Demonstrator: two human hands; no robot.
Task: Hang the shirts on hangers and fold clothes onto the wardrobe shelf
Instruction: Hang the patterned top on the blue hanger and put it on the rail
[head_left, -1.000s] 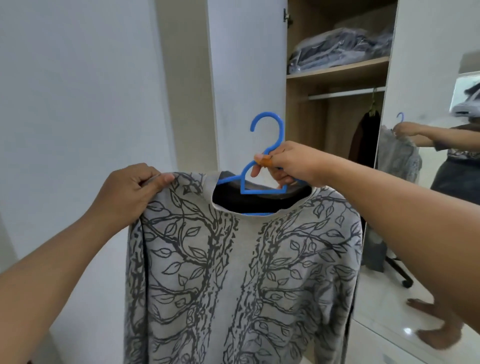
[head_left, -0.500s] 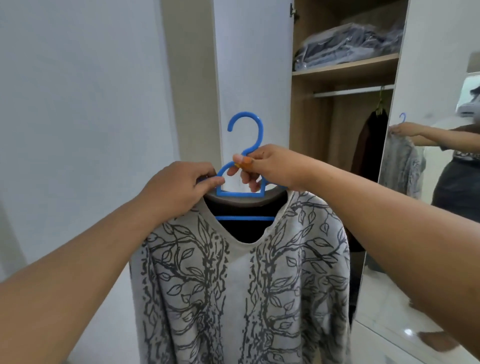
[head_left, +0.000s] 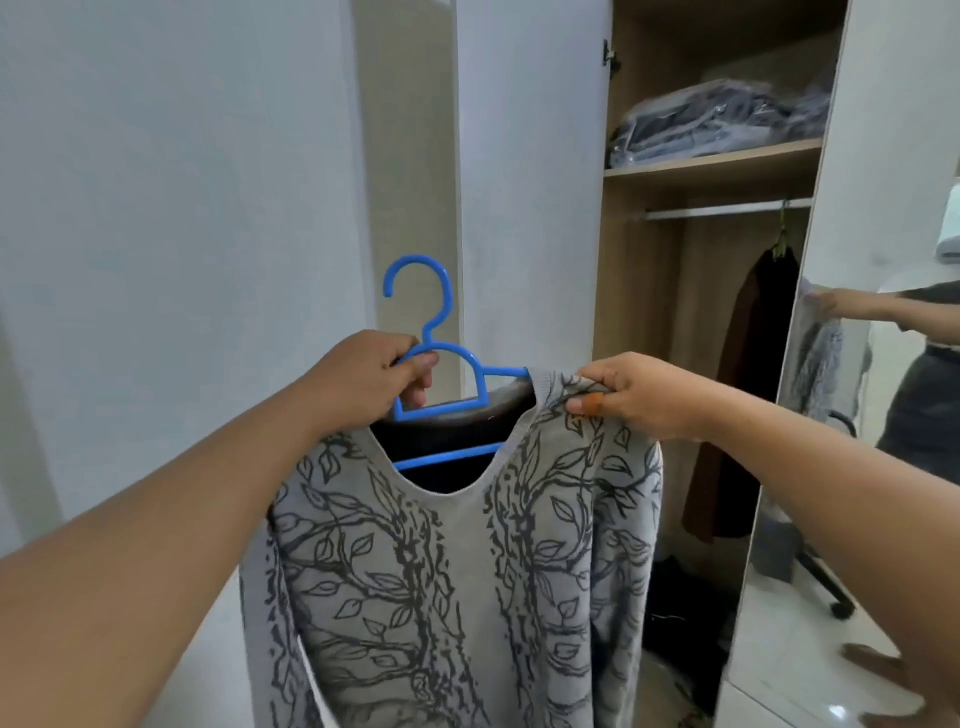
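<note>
Two bare hands up close here, both busy with one shirt (head_left: 457, 582). It's a soft grey knit with a dark vine-and-leaf print, wide scooped neck, hanging long and limp out of the bottom of the view. It sits on a blue plastic hanger (head_left: 441, 395), thin smooth rod with a round hook on top and a straight bar showing through the neck hole.

The left hand (head_left: 371, 376) has its grip curled round the hanger just below the hook, fingers through the triangle part. The right hand (head_left: 634, 395) pinches the knit at the shirt's right shoulder, bunching the fabric over the hanger's arm; there's an orange patch on the thumb. So the shirt is held up in the air in front of the wardrobe, touching nothing but hands and hanger.

Behind it, a flat white door (head_left: 530, 182) stands open just beyond the hook, and plain white wall fills the left side. To the right is the open wardrobe: a wooden shelf (head_left: 711, 166) with folded clothes in clear plastic bags (head_left: 717, 122), and under it a pale metal rail (head_left: 727, 210) with one dark garment (head_left: 748, 395) hanging at its far right end. Most of the rail is bare. At the right edge, a mirrored door (head_left: 883, 467) reflects the person and glossy floor.
</note>
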